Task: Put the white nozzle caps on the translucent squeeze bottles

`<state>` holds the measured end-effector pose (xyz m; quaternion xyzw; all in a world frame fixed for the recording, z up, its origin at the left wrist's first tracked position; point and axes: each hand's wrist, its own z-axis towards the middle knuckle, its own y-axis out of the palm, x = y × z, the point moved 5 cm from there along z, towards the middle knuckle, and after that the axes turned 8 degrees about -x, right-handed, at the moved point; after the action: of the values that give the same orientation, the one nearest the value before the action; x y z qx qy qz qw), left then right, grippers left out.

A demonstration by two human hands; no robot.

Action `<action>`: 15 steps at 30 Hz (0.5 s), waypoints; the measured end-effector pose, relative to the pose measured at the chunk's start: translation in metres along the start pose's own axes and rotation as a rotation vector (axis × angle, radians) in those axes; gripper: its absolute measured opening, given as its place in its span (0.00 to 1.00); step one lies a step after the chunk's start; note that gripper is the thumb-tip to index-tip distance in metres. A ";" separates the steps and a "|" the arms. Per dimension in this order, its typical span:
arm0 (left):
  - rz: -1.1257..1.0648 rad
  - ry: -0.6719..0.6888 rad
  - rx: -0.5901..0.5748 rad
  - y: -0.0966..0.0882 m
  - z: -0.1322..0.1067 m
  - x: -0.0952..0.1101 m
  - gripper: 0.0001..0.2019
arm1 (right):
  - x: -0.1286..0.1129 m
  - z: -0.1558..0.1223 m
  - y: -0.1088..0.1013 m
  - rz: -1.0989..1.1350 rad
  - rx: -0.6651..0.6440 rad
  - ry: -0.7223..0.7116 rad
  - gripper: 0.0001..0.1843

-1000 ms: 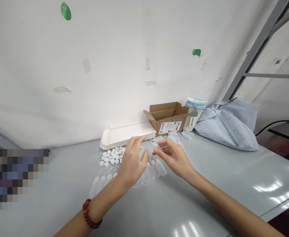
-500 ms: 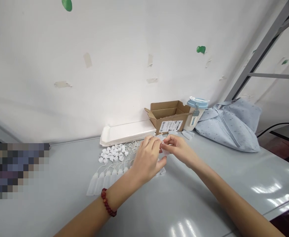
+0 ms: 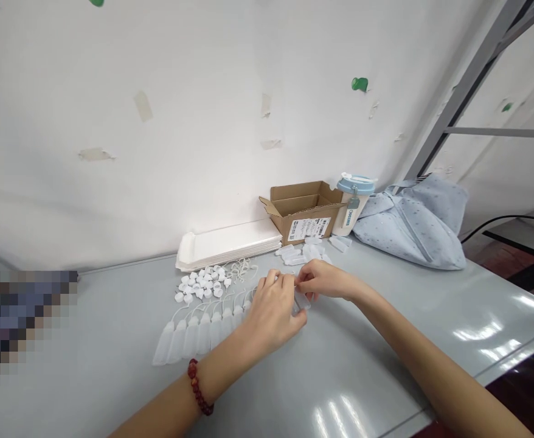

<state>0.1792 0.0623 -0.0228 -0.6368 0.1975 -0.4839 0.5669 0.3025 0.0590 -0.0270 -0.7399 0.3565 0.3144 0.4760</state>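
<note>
On the table [image 3: 367,356], nearer to me than the cardboard box [image 3: 310,230], one clear bottle [image 3: 302,300] lies just below the right hand [image 3: 325,280], which is the nearer hand. Its long axis runs from those fingertips away from the box. These fingers are pinched together; whether they grip it, I cannot tell. The left hand [image 3: 270,307] has bent fingers, thumb apart, its hold hidden.

The table [image 3: 89,347] bears one cardboard box [image 3: 308,226], one lidded cup [image 3: 349,214], one cloth bag [image 3: 413,228], one white stack [image 3: 230,244], over a dozen caps [image 3: 208,285], at least seven lined-up bottles [image 3: 190,337] and several loose bottles [image 3: 313,252], uncountably overlapped.
</note>
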 end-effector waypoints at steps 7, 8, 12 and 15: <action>0.033 -0.017 -0.035 0.002 0.000 -0.002 0.09 | 0.001 0.002 0.001 -0.016 -0.008 -0.015 0.05; 0.036 -0.019 -0.036 0.002 0.000 -0.002 0.09 | 0.001 0.002 0.001 -0.018 -0.012 -0.020 0.06; 0.039 -0.030 -0.035 0.005 0.000 -0.002 0.09 | 0.000 0.002 0.002 -0.036 -0.024 -0.040 0.07; 0.034 -0.035 -0.042 0.004 0.000 -0.001 0.10 | 0.000 0.002 0.001 -0.062 -0.014 -0.056 0.07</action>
<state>0.1800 0.0619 -0.0272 -0.6536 0.2085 -0.4584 0.5650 0.3017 0.0605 -0.0285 -0.7447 0.3178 0.3228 0.4901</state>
